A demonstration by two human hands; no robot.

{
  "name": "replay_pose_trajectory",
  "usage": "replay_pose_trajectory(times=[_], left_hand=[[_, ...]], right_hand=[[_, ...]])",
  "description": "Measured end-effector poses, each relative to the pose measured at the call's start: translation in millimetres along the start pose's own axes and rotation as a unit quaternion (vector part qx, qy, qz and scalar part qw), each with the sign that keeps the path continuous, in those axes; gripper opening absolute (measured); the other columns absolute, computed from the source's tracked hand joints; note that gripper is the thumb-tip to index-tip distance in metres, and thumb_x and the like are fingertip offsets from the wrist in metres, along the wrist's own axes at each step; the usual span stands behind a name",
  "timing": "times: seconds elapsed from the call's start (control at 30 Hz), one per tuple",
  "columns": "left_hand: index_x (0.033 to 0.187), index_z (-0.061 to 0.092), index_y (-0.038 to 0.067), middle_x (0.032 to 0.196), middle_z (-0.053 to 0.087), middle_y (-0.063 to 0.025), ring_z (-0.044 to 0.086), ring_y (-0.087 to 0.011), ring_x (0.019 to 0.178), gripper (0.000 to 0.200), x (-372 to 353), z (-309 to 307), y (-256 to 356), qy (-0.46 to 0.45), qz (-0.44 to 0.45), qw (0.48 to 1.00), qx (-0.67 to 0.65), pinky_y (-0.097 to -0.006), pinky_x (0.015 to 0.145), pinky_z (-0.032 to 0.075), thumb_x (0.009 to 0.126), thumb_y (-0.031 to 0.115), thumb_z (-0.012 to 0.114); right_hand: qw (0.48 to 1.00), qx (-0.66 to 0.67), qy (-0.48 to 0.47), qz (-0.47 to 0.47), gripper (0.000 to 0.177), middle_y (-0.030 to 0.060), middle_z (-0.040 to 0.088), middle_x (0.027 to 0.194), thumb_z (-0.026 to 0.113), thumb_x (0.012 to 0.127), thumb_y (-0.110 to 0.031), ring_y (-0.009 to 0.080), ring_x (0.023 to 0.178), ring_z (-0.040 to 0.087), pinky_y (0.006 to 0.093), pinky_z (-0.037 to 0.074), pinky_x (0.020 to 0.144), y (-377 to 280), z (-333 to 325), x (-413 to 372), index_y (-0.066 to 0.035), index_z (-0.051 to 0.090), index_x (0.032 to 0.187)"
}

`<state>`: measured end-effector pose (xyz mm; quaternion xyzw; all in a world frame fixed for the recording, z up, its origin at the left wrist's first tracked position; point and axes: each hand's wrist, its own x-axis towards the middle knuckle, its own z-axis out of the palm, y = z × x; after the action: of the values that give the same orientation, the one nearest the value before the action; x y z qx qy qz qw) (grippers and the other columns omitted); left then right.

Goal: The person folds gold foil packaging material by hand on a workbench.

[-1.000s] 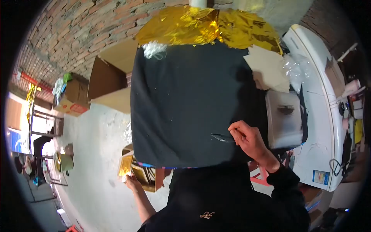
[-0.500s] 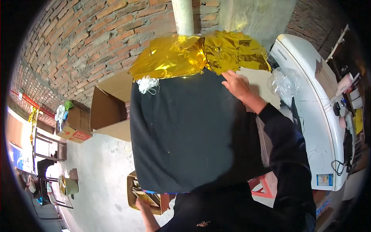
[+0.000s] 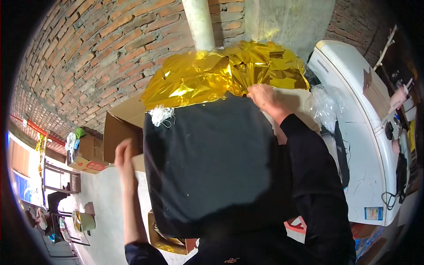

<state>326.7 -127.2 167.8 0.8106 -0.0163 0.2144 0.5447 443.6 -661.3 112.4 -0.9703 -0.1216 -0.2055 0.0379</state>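
Note:
Shiny gold foil sheets lie along the far edge of a black cloth that is draped over a surface in front of me. My right hand is closed on the near edge of the foil, pinching it where it meets the cloth. My left hand is raised to the left of the cloth, touching nothing I can see; its fingers are smeared by motion. A small bundle of white thread rests at the cloth's far left corner.
An open cardboard box stands left of the cloth. Below the near left corner is a smaller box with flat pieces inside. A white appliance fills the right side, with clear plastic beside it. A pipe runs down the brick wall.
My left hand has come up out of the small box to beside the cloth. My right hand has pulled the foil edge slightly nearer, and folds now gather at its fingers.

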Motion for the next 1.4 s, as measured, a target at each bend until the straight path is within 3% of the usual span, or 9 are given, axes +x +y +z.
replay_pose_trajectory(times=[0.33,0.67,0.87,0.93,1.0,1.07,1.23,1.33,1.4], left_hand=[[0.140,0.058,0.004,0.145,0.060,-0.0211,0.056,-0.0378,0.137,0.045,47.3,319.8,79.5,-0.303,0.423,0.849,0.096,-0.0456,0.117,0.042,0.100,0.022,0.069],[0.156,0.051,0.019,0.148,0.057,-0.0163,0.051,-0.0328,0.139,0.063,54.2,391.4,46.7,-0.301,0.329,0.847,0.289,-0.0529,0.117,0.033,0.107,0.058,0.043],[0.143,0.067,0.024,0.142,0.060,-0.0117,0.048,-0.0302,0.140,0.060,61.0,383.8,80.0,-0.372,0.258,0.826,0.335,-0.0554,0.114,0.032,0.106,0.064,0.040],[0.142,0.067,0.024,0.140,0.063,-0.0122,0.053,-0.0300,0.135,0.060,64.1,388.4,76.7,-0.355,0.267,0.834,0.328,-0.0563,0.112,0.035,0.105,0.064,0.042],[0.144,0.065,0.023,0.138,0.065,-0.0125,0.056,-0.0311,0.133,0.061,66.8,395.6,71.2,-0.334,0.253,0.852,0.313,-0.0583,0.110,0.036,0.104,0.064,0.043],[0.149,0.060,0.021,0.137,0.067,-0.0127,0.056,-0.0333,0.134,0.064,73.9,405.1,69.0,-0.309,0.216,0.880,0.288,-0.0615,0.110,0.036,0.104,0.064,0.044],[0.169,0.015,0.009,0.142,0.059,-0.0359,0.057,-0.0484,0.133,0.097,115.6,424.9,66.2,-0.283,0.007,0.951,0.124,-0.0520,0.114,0.041,0.099,0.067,0.049],[0.167,0.000,0.001,0.085,0.076,-0.0238,0.072,-0.0296,0.057,0.097,125.0,417.0,63.3,-0.357,-0.067,0.931,-0.020,-0.0387,0.055,0.059,0.105,0.055,0.052],[0.166,0.008,0.000,0.081,0.076,-0.0232,0.074,-0.0312,0.061,0.097,134.8,425.6,58.6,-0.356,-0.095,0.927,0.072,-0.0413,0.062,0.062,0.102,0.057,0.055]], right_hand=[[0.993,0.101,0.035,0.040,0.028,0.0169,0.073,0.093,0.081,0.085,-0.032,0.0409,0.093,0.070,0.0511,0.055,0.077,11.2,-1.2,7.1,-0.007,0.069,0.090],[0.929,0.337,-0.029,0.154,0.045,0.0253,0.072,0.094,0.069,0.095,-0.046,0.0398,0.084,0.068,0.0488,0.052,0.073,73.7,-61.6,48.5,-0.001,0.072,0.096],[0.902,0.252,0.250,0.245,0.040,0.0173,0.076,0.087,0.058,0.102,-0.040,0.0285,0.082,0.075,0.0441,0.058,0.079,139.9,-166.2,94.5,-0.008,0.075,0.117],[0.878,0.263,0.309,0.253,0.046,0.0062,0.071,0.079,0.059,0.105,-0.045,0.0150,0.056,0.062,0.0337,0.050,0.056,153.7,-219.5,104.4,-0.007,0.070,0.129],[0.891,0.167,0.351,0.236,0.037,0.0039,0.068,0.076,0.065,0.100,-0.038,0.0162,0.059,0.063,0.0342,0.051,0.060,199.4,-265.5,113.1,-0.008,0.071,0.121],[0.843,0.044,0.499,0.196,0.041,0.0271,0.072,0.101,0.067,0.098,-0.041,0.0397,0.096,0.072,0.0487,0.053,0.084,211.2,-309.2,128.9,0.000,0.072,0.101],[0.807,-0.039,0.562,0.176,0.038,0.0218,0.074,0.099,0.066,0.099,-0.041,0.0405,0.093,0.072,0.0468,0.054,0.081,197.6,-413.9,126.4,-0.004,0.073,0.100],[0.790,-0.054,0.592,0.147,0.037,0.0172,0.076,0.097,0.067,0.100,-0.044,0.0364,0.090,0.073,0.0448,0.054,0.078,179.3,-453.8,117.4,-0.007,0.075,0.100],[0.768,-0.105,0.618,0.130,0.034,0.0166,0.076,0.097,0.067,0.098,-0.041,0.0349,0.089,0.074,0.0439,0.055,0.077,180.1,-465.9,117.2,-0.008,0.076,0.099]])
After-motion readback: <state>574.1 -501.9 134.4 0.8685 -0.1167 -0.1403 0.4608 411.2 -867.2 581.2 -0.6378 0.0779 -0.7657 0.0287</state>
